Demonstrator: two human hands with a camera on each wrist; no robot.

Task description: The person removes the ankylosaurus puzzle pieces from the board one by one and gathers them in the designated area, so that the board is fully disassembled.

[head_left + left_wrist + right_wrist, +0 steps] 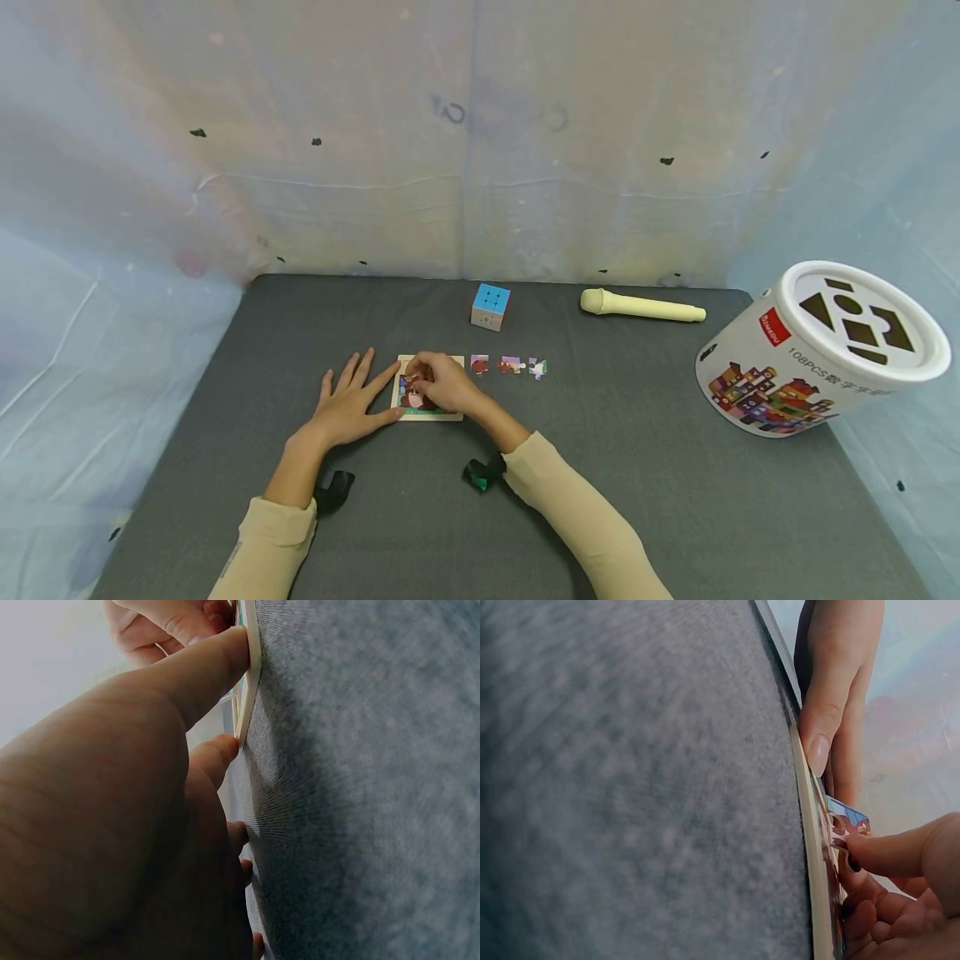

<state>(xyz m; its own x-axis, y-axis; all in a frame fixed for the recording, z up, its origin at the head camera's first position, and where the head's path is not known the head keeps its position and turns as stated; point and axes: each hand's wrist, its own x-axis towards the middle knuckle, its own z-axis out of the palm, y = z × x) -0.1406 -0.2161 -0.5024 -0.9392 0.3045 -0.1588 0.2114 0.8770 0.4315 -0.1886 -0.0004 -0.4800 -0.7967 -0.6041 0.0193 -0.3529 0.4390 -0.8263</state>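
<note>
Puzzle board [429, 417] is touched by the widely spread left hand [345, 412]; the right hand [447, 386] pinches a puzzle piece [853, 817].

Square pale-wood-framed colourful jigsaw puzzle [415, 405] partly hidden behind bare right hand [444, 386] in head view. Cream fabric sleeves [588, 517] cut off by bottom edge there. Grey cloth tabletop [645, 795] blurred in wrist views.
</note>
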